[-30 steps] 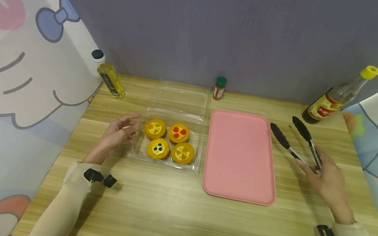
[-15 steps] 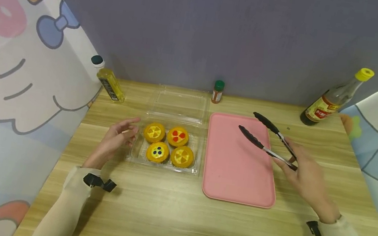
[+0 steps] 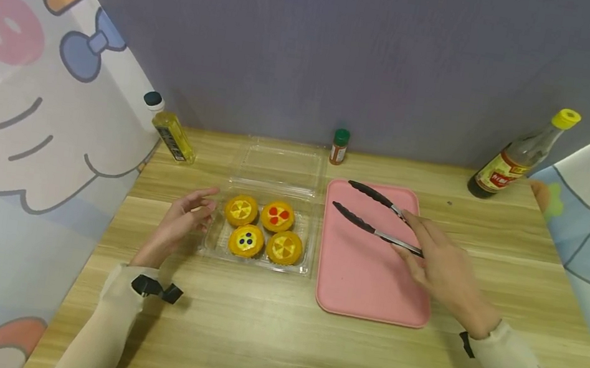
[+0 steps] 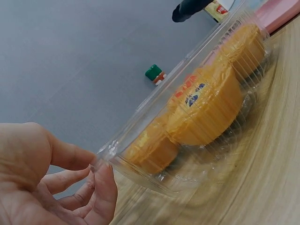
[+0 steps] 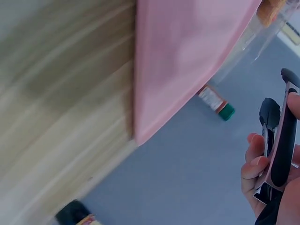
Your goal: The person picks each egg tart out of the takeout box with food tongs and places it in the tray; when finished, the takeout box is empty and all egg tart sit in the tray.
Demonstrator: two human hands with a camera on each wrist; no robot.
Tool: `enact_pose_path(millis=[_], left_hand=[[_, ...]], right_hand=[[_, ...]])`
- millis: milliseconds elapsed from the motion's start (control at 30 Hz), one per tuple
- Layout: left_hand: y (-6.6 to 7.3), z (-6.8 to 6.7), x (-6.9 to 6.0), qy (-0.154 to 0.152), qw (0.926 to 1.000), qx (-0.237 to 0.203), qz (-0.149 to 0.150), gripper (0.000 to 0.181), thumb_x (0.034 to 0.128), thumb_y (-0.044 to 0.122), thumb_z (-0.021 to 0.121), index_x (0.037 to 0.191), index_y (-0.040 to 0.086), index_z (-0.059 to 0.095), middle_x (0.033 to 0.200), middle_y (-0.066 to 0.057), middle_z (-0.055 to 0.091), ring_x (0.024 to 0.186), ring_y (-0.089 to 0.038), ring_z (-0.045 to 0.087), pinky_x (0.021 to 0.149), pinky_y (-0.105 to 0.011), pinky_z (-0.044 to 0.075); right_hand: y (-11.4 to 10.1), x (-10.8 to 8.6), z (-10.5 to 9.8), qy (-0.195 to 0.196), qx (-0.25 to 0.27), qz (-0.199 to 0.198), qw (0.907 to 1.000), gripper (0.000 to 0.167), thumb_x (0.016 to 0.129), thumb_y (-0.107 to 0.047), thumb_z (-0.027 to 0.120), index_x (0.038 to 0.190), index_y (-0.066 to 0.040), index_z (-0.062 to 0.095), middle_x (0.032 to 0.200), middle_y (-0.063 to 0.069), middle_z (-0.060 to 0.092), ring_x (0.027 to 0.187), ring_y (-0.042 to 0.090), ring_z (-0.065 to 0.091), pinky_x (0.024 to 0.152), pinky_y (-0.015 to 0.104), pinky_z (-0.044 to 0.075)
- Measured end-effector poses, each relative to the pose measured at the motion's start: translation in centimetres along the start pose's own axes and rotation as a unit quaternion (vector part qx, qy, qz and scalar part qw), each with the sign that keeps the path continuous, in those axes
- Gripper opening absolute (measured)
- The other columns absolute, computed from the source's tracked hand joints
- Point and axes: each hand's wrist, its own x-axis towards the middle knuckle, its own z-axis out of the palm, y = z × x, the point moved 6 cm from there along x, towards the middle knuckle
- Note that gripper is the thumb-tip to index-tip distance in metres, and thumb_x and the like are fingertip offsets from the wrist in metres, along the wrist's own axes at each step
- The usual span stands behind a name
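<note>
In the head view, several egg tarts with yellow, red and blue toppings sit in a clear plastic box, its lid folded back. My left hand is at the box's left side. Thumb and finger pinch its rim in the left wrist view, where the box's clear wall stands in front of the tarts. My right hand grips black-tipped metal tongs over the pink tray. The tongs' tips are spread apart, pointing left, with nothing between them.
A yellow oil bottle stands at the back left. Behind the tray is a small green-capped spice jar. A tall dark sauce bottle with a yellow cap stands at the back right. A grey wall bounds the table behind.
My right hand has carried the tongs leftward, from the right of the pink tray to over it. The left hand has stayed at the box's edge. The tarts have not moved.
</note>
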Motion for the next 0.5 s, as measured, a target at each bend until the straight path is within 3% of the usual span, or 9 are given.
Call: enact_pose_path(millis=[100,267,500], left_hand=[[0.0,-0.1,-0.1,0.002,1.0,-0.001,0.0,0.05,0.1095,0.022,0.055,0.158,0.013,0.045,0.12,-0.005,0.058,0.081,-0.005,0.058,0.065,-0.022,0.055],[0.0,0.0,0.0,0.007,1.0,0.003,0.001,0.05,0.1092,0.02,0.055,0.158,0.013,0.046,0.122,-0.009,0.058,0.081,-0.006,0.06,0.066,-0.023,0.056],[0.0,0.0,-0.1,0.007,1.0,0.004,0.0,0.049,0.1092,0.021,0.056,0.157,0.013,0.047,0.121,-0.008,0.059,0.08,-0.006,0.059,0.066,-0.023,0.056]], right_hand=[[-1.1,0.8,0.3,0.0,-0.004,-0.025,0.9997,0.079,0.088,-0.027,0.083,0.156,-0.013,0.047,0.135,0.014,0.063,0.102,0.037,0.071,0.057,0.045,0.057],[-3.1,1.9,0.7,-0.009,0.001,-0.054,0.9985,0.079,0.088,-0.03,0.083,0.156,-0.012,0.047,0.136,0.01,0.061,0.087,0.028,0.069,0.05,0.03,0.047],[-5.5,3.3,1.6,-0.033,-0.012,-0.088,0.9955,0.075,0.091,-0.035,0.079,0.154,-0.008,0.048,0.137,0.011,0.06,0.096,0.024,0.07,0.053,0.03,0.052]])
